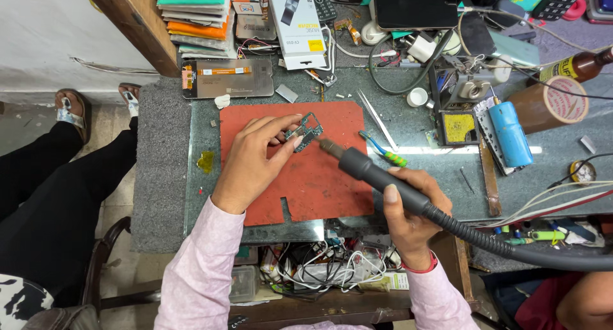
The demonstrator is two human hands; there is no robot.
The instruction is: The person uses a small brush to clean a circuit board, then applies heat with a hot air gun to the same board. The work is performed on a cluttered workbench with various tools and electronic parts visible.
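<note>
Our left hand (252,161) pinches a circuit board (304,132) over the red mat (319,176); right hand (408,208) grips the hot-air wand (370,171).

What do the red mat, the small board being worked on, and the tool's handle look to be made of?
Red mat: probably silicone or rubber, matte with cut notches. Small board in the left hand: circuit board laminate, dark with metal parts. Tool handle in the right hand: dark matte plastic, with a ribbed hose behind.

Cluttered grey workbench (408,122) beside a white wall (51,36).
</note>
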